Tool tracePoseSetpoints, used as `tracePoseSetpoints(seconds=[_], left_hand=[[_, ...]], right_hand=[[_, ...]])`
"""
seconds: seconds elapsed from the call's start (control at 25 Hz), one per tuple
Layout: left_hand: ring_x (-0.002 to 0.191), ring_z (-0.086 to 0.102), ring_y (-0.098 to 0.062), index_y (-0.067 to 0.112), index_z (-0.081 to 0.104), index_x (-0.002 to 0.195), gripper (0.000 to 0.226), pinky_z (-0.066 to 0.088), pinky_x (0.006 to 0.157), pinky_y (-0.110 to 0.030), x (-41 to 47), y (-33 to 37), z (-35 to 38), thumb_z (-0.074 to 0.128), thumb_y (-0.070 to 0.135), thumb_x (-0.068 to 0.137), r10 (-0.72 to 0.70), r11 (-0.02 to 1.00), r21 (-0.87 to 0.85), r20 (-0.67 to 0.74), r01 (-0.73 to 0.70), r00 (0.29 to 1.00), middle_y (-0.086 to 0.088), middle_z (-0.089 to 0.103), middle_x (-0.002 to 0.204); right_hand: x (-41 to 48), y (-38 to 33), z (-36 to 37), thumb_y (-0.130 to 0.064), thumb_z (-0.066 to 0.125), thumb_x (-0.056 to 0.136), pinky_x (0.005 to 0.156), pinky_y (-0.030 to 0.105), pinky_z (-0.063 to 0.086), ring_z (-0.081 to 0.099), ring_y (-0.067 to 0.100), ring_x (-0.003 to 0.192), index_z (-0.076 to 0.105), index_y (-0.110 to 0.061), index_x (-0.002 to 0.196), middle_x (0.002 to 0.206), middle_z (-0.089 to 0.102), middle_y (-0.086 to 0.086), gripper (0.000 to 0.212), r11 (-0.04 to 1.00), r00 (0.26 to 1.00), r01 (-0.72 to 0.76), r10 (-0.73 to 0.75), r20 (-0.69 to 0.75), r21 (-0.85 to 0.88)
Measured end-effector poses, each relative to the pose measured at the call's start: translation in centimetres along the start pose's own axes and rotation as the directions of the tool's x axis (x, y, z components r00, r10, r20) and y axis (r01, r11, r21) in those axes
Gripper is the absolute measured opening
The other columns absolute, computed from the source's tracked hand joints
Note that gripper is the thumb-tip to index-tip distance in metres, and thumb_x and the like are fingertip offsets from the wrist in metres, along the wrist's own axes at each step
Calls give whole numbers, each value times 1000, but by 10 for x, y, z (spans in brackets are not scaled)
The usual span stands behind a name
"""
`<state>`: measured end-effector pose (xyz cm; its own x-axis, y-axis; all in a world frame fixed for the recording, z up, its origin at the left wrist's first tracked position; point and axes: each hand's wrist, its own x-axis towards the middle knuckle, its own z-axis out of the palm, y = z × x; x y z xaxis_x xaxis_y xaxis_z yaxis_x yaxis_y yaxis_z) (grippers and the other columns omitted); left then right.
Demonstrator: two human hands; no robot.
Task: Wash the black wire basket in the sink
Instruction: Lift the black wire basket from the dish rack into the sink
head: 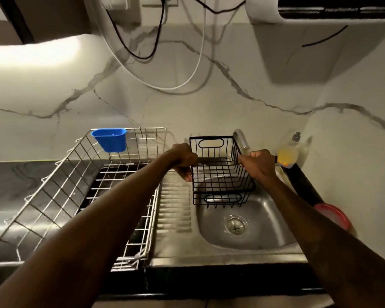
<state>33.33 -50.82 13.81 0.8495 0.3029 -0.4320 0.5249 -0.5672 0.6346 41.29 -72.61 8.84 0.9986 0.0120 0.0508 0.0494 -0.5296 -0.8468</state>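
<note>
Black wire basket (220, 172), rectangular with oval handle slots, open-topped.

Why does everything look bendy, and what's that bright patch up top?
Head view: the wide-angle lens curves the dish rack and sink edges; glare whitens the upper-left wall; the black wire basket looks slightly soft.

matt black wire basket (220, 172), brushed steel sink (260, 221) — glossy blue plastic cup (110, 140), veined marble wall (209, 107)
</note>
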Motion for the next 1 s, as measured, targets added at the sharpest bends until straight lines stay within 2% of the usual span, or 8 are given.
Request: tracePoseSetpoints(seconds=[0.12, 0.28, 0.36, 0.52, 0.6, 0.8, 0.92, 1.0], left_hand=[[69, 75, -31, -14, 58, 103, 21, 63, 70, -41, 13, 7, 30, 55, 7, 97, -32, 999, -5, -18, 32, 999, -24, 74, 81], [59, 73, -28, -14, 60, 101, 21, 62, 55, -34, 34, 10, 71, 49, 3, 96, -99, 995, 12, 6, 99, 995, -23, 73, 75], [48, 70, -22, -11, 63, 97, 21, 56, 43, -26, 45, 9, 84, 50, 5, 95, -123, 991, 48, 28, 121, 992, -17, 72, 66], [58, 73, -26, -3, 62, 91, 13, 61, 53, -33, 79, 1, 114, 57, 8, 94, -142, 989, 39, 25, 141, 990, -16, 73, 77], [53, 71, -20, 1, 58, 88, 13, 57, 47, -24, 96, -9, 132, 58, 11, 95, -120, 991, 71, 37, 117, 992, -13, 72, 77], [61, 69, -14, 4, 63, 95, 9, 57, 58, -21, 146, -40, 177, 58, 11, 93, -38, 993, 115, 22, 35, 999, -10, 71, 83], [68, 62, -10, 10, 64, 86, 8, 40, 48, -11, 169, -55, 210, 61, 15, 91, -40, 983, 178, 36, 33, 999, 2, 60, 72], [68, 62, -10, 10, 63, 86, 6, 40, 45, -11, 179, -65, 230, 63, 15, 89, -69, 983, 174, 47, 60, 997, 2, 59, 74]], right_hand=[[10, 30, -11, -25, 73, 78, 46, 19, 33, 37, 9, 43, 55, -14, 54, 47, 45, -2, 32, 999, 997, 50, -49, 58, -8], [28, 72, -15, -26, 73, 77, 52, 23, 42, 45, 14, 47, 63, -4, 60, 51, 53, 2, 29, 1000, 994, -5, 7, 105, -22], [34, 92, -12, -26, 73, 75, 50, 26, 44, 46, 14, 44, 63, 1, 58, 47, 53, 4, 34, 999, 993, -18, 22, 115, -32], [49, 132, 0, -22, 71, 79, 39, 22, 45, 52, 15, 42, 66, 6, 66, 51, 58, 12, 31, 993, 978, -74, 90, 190, -94], [58, 152, 10, -18, 69, 81, 39, 21, 45, 55, 18, 46, 67, 9, 74, 57, 62, 17, 28, 985, 963, -126, 150, 223, -117], [77, 206, 35, -15, 70, 84, 49, 33, 60, 67, 21, 50, 72, -2, 75, 66, 72, 12, 16, 947, 920, -199, 270, 286, -254], [79, 240, 49, -16, 70, 90, 53, 38, 62, 71, 22, 55, 72, -3, 77, 67, 72, 10, 18, 929, 909, -168, 276, 313, -330], [80, 261, 55, -17, 71, 90, 54, 40, 62, 71, 20, 53, 71, -7, 75, 65, 71, 7, 18, 919, 900, -162, 287, 328, -360]])
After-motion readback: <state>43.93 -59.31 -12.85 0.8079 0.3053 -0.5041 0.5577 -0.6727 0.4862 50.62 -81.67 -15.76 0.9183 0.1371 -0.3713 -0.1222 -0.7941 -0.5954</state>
